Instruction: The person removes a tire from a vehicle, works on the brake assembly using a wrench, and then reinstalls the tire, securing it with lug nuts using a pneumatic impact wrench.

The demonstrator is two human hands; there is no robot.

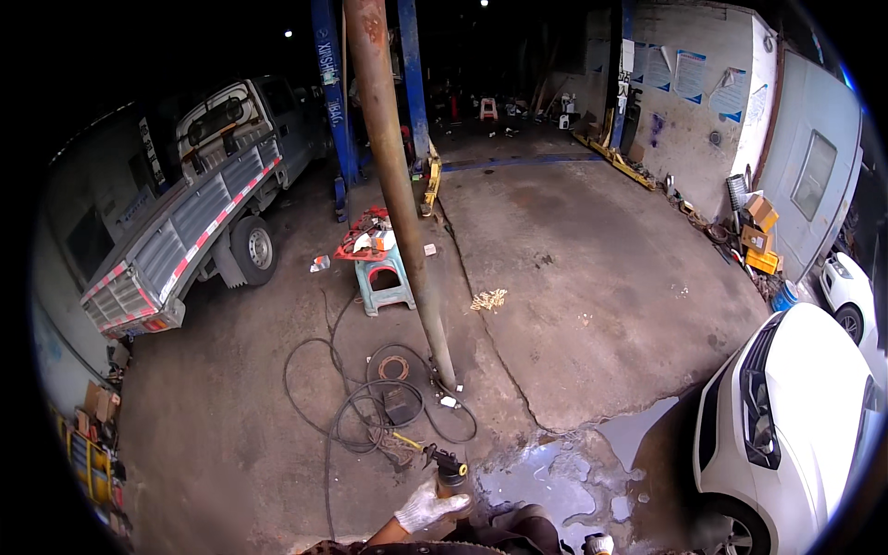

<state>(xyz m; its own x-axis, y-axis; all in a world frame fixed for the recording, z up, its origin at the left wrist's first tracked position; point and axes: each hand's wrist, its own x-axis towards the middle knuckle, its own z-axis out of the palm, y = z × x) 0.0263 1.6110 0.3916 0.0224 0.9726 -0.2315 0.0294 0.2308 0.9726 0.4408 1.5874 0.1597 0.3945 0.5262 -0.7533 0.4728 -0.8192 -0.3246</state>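
Observation:
In the lower middle, my left hand (pixel 427 508), in a whitish work glove, is closed round the bottle-like lower part of a spray gun (pixel 448 464). The gun has a black head with a yellow ring and a thin yellow tube that points up and left. My right hand (pixel 598 544), also in a pale glove, shows only in part at the lower edge. Its fingers are too cut off to read. Behind the gun, a black hose (pixel 328 435) lies in loops on the concrete around a dark, block-shaped object (pixel 400 404).
A rusty post (pixel 398 176) rises ahead, beside a pale green stool (pixel 387 287) bearing a red tray (pixel 356 248). Right of my legs lies a puddle (pixel 546 476), then a white car (pixel 786 416). A flatbed truck (pixel 194 222) stands left. Blue lift columns (pixel 335 102) stand farther back.

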